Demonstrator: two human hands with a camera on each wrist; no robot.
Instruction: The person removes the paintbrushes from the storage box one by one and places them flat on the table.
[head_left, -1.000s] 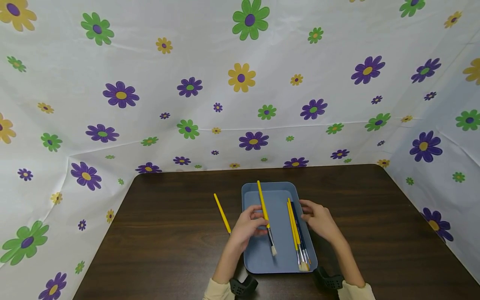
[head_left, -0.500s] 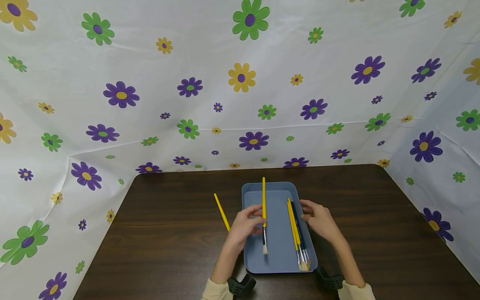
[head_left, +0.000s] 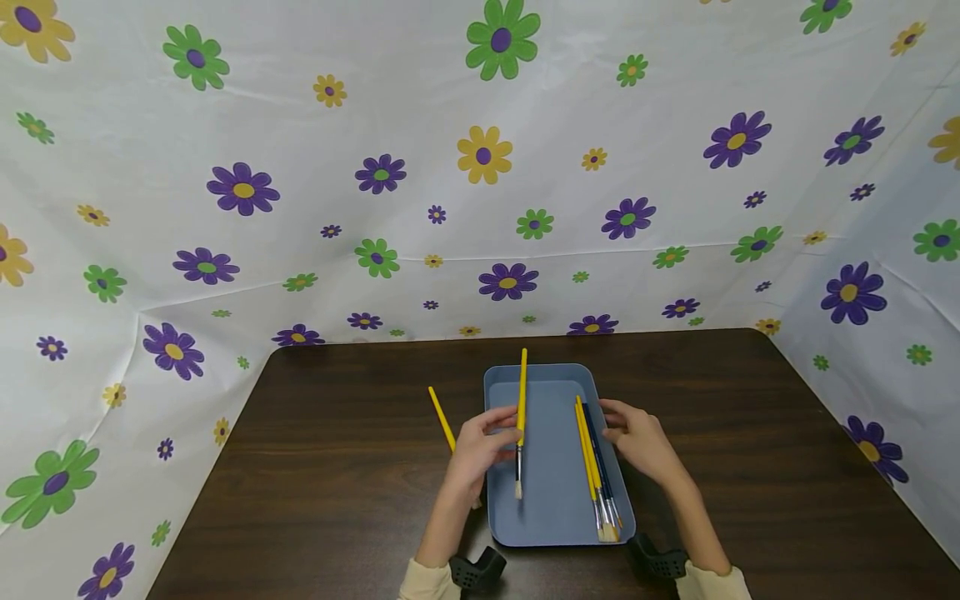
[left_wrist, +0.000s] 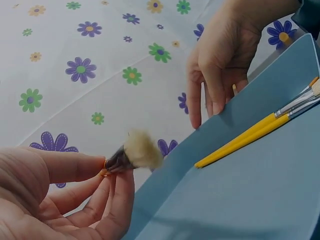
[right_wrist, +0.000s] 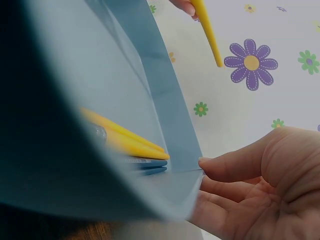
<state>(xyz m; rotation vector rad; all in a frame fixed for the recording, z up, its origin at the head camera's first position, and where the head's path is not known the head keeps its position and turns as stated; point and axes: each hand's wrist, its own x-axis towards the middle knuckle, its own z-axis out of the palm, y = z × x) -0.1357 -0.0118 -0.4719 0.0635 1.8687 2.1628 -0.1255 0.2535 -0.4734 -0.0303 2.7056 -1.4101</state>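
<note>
My left hand (head_left: pixel 478 447) pinches a yellow-handled paintbrush (head_left: pixel 522 392) above the left side of a blue-grey tray (head_left: pixel 551 508). Its pale bristles (left_wrist: pixel 144 149) point toward me and the handle points away. At the tray's right side, my right hand (head_left: pixel 641 442) grips the rim, thumb (right_wrist: pixel 220 167) on the edge and fingers outside it. Several paintbrushes (head_left: pixel 588 458), yellow-handled and dark blue-handled, lie side by side along the tray's right wall, bristles toward me. Another yellow-handled paintbrush (head_left: pixel 442 419) lies on the table left of the tray, partly hidden by my left hand.
The dark brown wooden table (head_left: pixel 345 467) extends on both sides of the tray. Behind and beside it hangs a white cloth (head_left: pixel 420 308) with green, purple and yellow flowers. Each wrist wears a black camera mount (head_left: pixel 478 570).
My left hand has shifted slightly left with the paintbrush, which has turned from a slant to nearly straight away from me. My right hand and the tray have stayed in place.
</note>
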